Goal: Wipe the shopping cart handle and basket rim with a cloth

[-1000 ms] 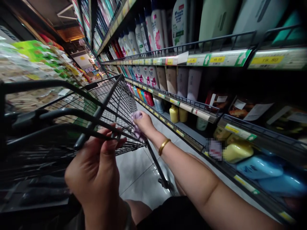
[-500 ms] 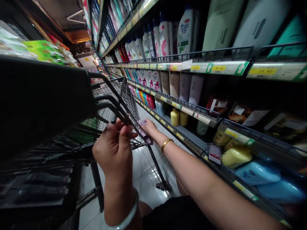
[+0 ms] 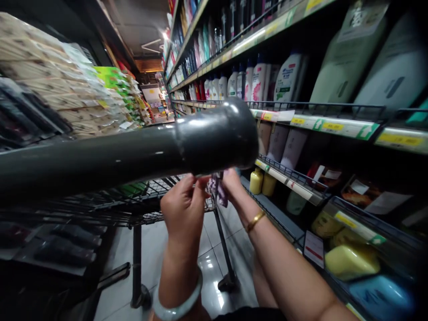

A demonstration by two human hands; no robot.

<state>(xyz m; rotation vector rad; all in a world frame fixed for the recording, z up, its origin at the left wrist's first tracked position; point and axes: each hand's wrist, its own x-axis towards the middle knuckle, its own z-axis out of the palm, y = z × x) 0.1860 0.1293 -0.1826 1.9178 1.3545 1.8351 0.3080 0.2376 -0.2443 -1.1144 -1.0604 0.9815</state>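
A shopping cart stands in front of me, its thick dark handle (image 3: 214, 138) crossing the view close up. Below the handle is my left hand (image 3: 183, 200), a pale bangle on its wrist. Its fingers are closed in a pinch at the cart's side frame; what they hold, if anything, is hidden. My right hand (image 3: 232, 185), with a gold bangle on the wrist, is closed on a purple cloth (image 3: 220, 195) against the cart's right side. The handle's end covers part of its fingers. The wire basket (image 3: 157, 200) shows beneath the handle.
Shelves of shampoo bottles (image 3: 259, 80) line the right, close to my right arm. A phone (image 3: 314, 248) rests on a low shelf by yellow bottles (image 3: 351, 261). Stacked packs (image 3: 50, 84) rise on the left. The cart's legs and wheels (image 3: 227, 281) stand on a tiled floor.
The view has shifted, so the cart handle now spans the middle and covers the side bars. Both hands appear further right in the picture, still at the cart's side; the cloth remains in my right hand.
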